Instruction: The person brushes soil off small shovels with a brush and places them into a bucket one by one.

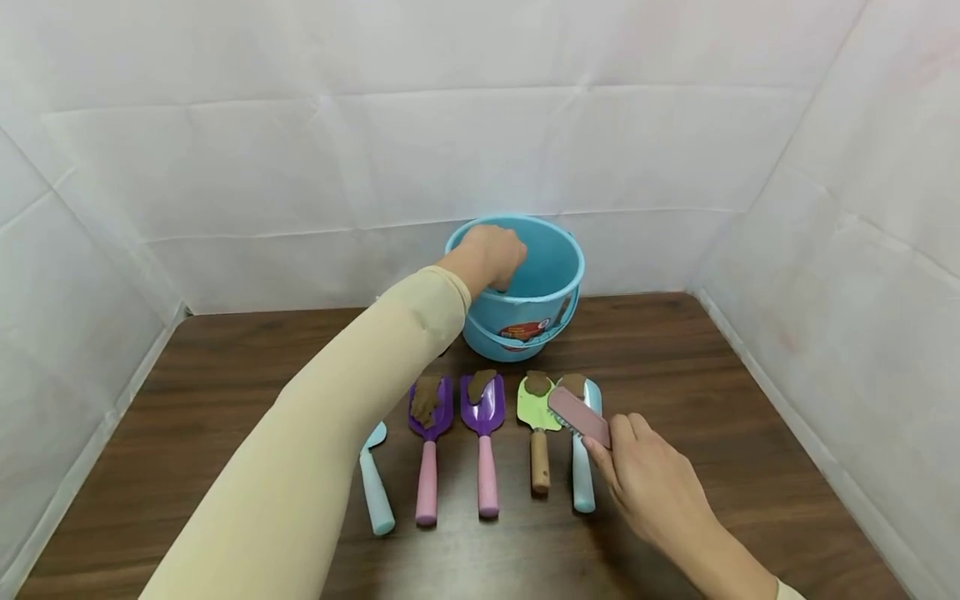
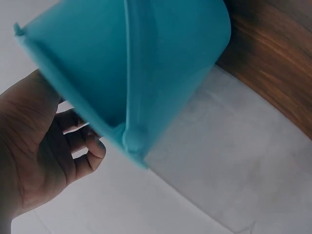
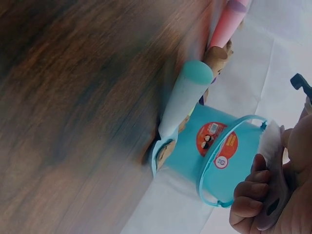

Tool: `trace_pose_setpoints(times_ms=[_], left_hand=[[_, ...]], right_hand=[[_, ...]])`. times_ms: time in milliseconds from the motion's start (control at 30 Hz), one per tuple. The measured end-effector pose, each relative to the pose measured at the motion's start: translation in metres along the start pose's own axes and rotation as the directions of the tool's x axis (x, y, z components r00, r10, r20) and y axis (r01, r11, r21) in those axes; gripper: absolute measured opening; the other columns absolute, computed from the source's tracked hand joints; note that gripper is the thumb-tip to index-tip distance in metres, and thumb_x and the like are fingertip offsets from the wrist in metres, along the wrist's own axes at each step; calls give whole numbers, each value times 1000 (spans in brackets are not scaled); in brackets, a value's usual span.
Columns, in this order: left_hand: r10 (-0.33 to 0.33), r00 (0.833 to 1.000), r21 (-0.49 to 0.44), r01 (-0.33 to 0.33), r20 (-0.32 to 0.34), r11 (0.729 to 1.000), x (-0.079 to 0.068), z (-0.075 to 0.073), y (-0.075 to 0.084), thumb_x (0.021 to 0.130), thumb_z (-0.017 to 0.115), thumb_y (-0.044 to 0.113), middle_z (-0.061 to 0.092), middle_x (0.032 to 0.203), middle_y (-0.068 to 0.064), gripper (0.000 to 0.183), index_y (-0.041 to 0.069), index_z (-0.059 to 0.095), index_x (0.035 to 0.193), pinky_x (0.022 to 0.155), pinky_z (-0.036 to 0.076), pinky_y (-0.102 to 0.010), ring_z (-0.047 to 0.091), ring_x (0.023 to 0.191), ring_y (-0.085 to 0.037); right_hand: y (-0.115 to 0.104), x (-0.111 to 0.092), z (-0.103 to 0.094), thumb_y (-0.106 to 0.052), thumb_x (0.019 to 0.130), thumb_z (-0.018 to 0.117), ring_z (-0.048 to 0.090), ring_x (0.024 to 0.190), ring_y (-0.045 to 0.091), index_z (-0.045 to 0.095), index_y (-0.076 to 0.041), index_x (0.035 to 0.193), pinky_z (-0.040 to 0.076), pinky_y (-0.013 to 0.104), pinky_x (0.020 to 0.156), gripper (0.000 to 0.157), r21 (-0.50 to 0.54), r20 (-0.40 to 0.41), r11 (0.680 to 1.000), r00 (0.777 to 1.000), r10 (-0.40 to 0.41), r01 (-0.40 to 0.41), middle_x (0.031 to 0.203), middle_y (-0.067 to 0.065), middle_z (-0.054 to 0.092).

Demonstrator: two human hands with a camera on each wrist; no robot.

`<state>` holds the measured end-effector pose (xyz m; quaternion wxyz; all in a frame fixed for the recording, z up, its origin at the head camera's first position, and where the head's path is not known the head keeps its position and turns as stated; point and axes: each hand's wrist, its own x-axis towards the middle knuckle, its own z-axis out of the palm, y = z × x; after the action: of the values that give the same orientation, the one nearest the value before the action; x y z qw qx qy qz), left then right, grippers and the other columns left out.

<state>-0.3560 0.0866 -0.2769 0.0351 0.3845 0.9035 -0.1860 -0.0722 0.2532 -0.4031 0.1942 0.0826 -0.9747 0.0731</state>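
In the head view my left hand [image 1: 493, 254] is over the opening of a blue bucket [image 1: 546, 258], knuckles up. Its fingers [image 2: 90, 151] curl close to the bucket's rim in the left wrist view. A dark hook-ended tool [image 3: 301, 83] juts from this hand in the right wrist view; most of it is hidden. My right hand [image 1: 656, 475] grips a pink brush [image 1: 579, 414] with pale bristles. The brush overlaps a light blue trowel [image 1: 583, 483] and the edge of a green trowel [image 1: 534, 408] with a wooden handle.
Two purple scoops [image 1: 444, 417] [image 1: 491, 408] with pink handles lie left of the green trowel. Brown clumps [image 1: 426, 400] sit on several blades. Another light blue tool [image 1: 375, 492] lies partly under the left sleeve [image 1: 337, 417]. White sheeting [image 1: 262, 167] walls in the wooden table [image 1: 675, 358].
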Motion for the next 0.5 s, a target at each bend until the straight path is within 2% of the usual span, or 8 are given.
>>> trace_pose_setpoints(times_ms=[167, 267, 367, 500], left_hand=[[-24, 999, 6, 24, -33, 1000, -10, -8, -7, 99, 61, 28, 67, 107, -5, 23, 12, 66, 115, 82, 57, -39, 57, 89, -19], [-28, 998, 2, 28, -64, 1000, -23, -10, -10, 100, 61, 34, 68, 104, -5, 27, 13, 67, 114, 79, 58, -39, 61, 89, -19], [-31, 993, -7, 30, -117, 1000, -44, -7, -13, 101, 60, 40, 68, 100, -4, 29, 14, 68, 111, 77, 57, -41, 62, 88, -20], [-71, 979, -25, 67, -190, 997, -82, 5, -16, 101, 57, 49, 66, 108, -5, 36, 17, 68, 113, 86, 54, -50, 61, 98, -24]], right_hand=[[0, 7, 2, -33, 100, 64, 32, 53, 13, 48, -7, 84, 32, 28, 47, 35, 5, -6, 1000, 1000, -20, 20, 73, 2, 38], [-1, 11, 4, -34, 100, 63, 32, 53, 13, 48, -7, 84, 32, 28, 47, 35, 8, -10, 999, 999, -34, 34, 73, 2, 38], [0, 18, 7, -34, 101, 62, 31, 53, 12, 47, -8, 84, 31, 27, 46, 35, 14, -8, 998, 998, -55, 55, 72, 1, 37], [0, 28, 12, -36, 101, 62, 31, 55, 12, 46, -9, 84, 29, 26, 46, 35, 20, 7, 996, 996, -91, 91, 73, 1, 37]])
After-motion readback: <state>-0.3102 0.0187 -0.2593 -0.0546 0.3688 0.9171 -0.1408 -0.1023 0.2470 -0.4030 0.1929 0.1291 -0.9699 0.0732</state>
